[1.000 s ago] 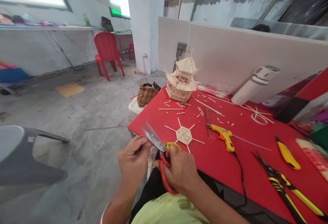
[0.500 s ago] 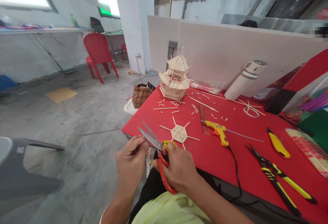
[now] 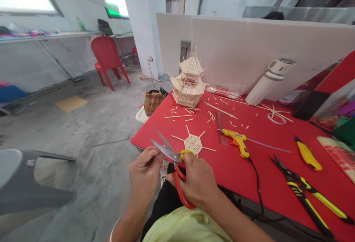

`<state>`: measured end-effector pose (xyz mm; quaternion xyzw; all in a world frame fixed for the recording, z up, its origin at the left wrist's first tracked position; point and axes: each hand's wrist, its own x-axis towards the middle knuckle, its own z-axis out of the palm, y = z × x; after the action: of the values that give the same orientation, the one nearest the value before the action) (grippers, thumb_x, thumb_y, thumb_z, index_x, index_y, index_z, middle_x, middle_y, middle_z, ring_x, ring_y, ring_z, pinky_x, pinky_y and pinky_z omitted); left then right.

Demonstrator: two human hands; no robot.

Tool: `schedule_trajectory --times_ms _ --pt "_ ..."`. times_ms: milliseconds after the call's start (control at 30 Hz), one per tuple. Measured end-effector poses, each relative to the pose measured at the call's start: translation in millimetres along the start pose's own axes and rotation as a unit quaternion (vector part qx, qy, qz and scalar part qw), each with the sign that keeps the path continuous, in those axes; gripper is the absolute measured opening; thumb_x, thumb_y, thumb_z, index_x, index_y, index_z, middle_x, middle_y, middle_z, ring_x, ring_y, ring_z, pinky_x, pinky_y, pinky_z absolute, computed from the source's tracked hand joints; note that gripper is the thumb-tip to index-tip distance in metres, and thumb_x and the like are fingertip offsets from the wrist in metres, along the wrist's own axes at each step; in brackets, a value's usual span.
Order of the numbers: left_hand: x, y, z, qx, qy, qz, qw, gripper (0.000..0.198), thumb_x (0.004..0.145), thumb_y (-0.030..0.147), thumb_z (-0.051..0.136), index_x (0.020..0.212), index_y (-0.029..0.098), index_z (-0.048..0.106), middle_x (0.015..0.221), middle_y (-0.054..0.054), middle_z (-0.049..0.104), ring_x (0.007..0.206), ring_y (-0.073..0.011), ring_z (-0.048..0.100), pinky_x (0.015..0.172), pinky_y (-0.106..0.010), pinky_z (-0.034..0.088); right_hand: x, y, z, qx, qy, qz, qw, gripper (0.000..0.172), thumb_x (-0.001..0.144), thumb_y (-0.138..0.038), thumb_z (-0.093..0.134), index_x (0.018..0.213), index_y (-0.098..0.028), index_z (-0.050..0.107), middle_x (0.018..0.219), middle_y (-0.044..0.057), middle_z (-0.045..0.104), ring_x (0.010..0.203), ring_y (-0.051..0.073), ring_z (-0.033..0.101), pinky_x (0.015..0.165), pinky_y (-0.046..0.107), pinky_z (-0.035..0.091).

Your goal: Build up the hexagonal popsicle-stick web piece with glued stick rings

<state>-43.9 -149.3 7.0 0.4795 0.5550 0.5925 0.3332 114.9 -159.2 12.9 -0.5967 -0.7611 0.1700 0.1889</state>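
- One pair of scissors [image 3: 175, 157], blades [image 3: 166, 151] parted, at the worktop's [image 3: 230, 173] edge.
- Right fingers [image 3: 189, 159]: curled round the handles.
- Left fingers [image 3: 149, 154]: pinched together by the blades; contents cannot be told.
- Stick hexagon [image 3: 192, 144], glue gun [image 3: 237, 140] rightward, on worktop.

right fingers [image 3: 189, 159] grip spread scissors [image 3: 175, 156] just beside the left fingers [image 3: 149, 154].

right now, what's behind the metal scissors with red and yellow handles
Behind the scissors is the red tabletop, where a hexagonal pale wooden stick piece lies. The right hand and yellow handle hide part of its near side from view.
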Motion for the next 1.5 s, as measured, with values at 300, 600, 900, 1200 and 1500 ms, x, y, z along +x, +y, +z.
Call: schedule_trajectory --times_ms 300,600,900,1200,1500 --pt "3.2 7.0 6.2 0.039 0.005 0.002 0.999 0.011 0.077 0.024 0.069 0.068 0.017 0.07 0.069 -0.001 0.064 0.063 -0.012 0.057 0.054 -0.02 0.045 1.0 4.1 -1.6 0.04 -0.022 0.0 0.999 0.038 0.084 -0.055 0.061 0.095 -0.019 0.053 0.092 0.006 0.064 0.085 0.024 0.059 0.072 0.033 0.037" --pt "3.4 6.9 5.7 0.044 0.01 -0.006 0.999 0.013 0.078 0.026 0.069 0.068 0.017 0.069 0.07 -0.002 0.065 0.063 -0.0124 0.057 0.054 -0.02 0.045 4.0 1.2 0.9 0.038 -0.027 0.004 0.999 0.039 0.085 -0.057 0.061 0.094 -0.02 0.054 0.089 0.006 0.064 0.084 0.024 0.062 0.072 0.033 0.038" --pt "3.3 3.0 -4.4 0.047 0.023 0.009 0.999 0.013 0.078 0.022 0.067 0.066 0.017 0.07 0.07 -0.001 0.064 0.06 -0.0105 0.054 0.053 -0.02 0.043 8.8 0.2 7.4 -0.033 -0.029 -0.024 0.999 0.043 0.088 -0.062 0.053 0.088 -0.019 0.051 0.082 0.006 0.067 0.078 0.024 0.065 0.065 0.031 0.032" --pt "3.3 -14.5 -7.1 -0.019 0.048 -0.018 0.998 0.008 0.078 0.025 0.07 0.075 0.018 0.072 0.069 0.001 0.063 0.057 -0.0094 0.052 0.053 -0.02 0.044 13.0 -1.8 9.0 -0.035 -0.031 -0.028 0.999 0.037 0.089 -0.058 0.054 0.09 -0.02 0.052 0.08 0.004 0.068 0.074 0.022 0.065 0.06 0.03 0.029" --pt "3.3 -7.4 -1.8 -0.02 0.025 -0.037 0.999 0.013 0.078 0.026 0.07 0.07 0.017 0.071 0.066 0.0 0.063 0.058 -0.0097 0.052 0.051 -0.019 0.042 12.8 0.4 2.9 0.012 -0.011 -0.029 0.999 0.034 0.086 -0.053 0.058 0.094 -0.02 0.052 0.091 0.006 0.065 0.087 0.024 0.061 0.073 0.033 0.035"
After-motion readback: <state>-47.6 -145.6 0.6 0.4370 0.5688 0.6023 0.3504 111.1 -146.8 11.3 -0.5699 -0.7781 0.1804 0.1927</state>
